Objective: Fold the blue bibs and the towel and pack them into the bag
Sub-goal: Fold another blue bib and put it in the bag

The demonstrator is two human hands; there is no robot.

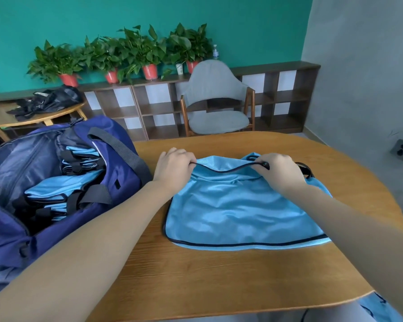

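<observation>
navy bag [116, 163]: open at counter's left end, folded blue bibs [56, 191] packed inside | left grip [175, 168]: I see it pinching the dark-trimmed far edge of blue bib [237, 212] | bib: spread on wooden counter [219, 287] | right grip [282, 173]: pinching the same edge

A grey chair [215, 98] with wooden legs stands behind the oval wooden table [219, 275]. Behind the chair runs a low dark cubby shelf [149, 105] along the teal wall, with potted plants [135, 54] in red pots and a water bottle [215, 51] on top. Left of the chair, a smaller round table [14, 116] holds dark fabric items [49, 99].
</observation>
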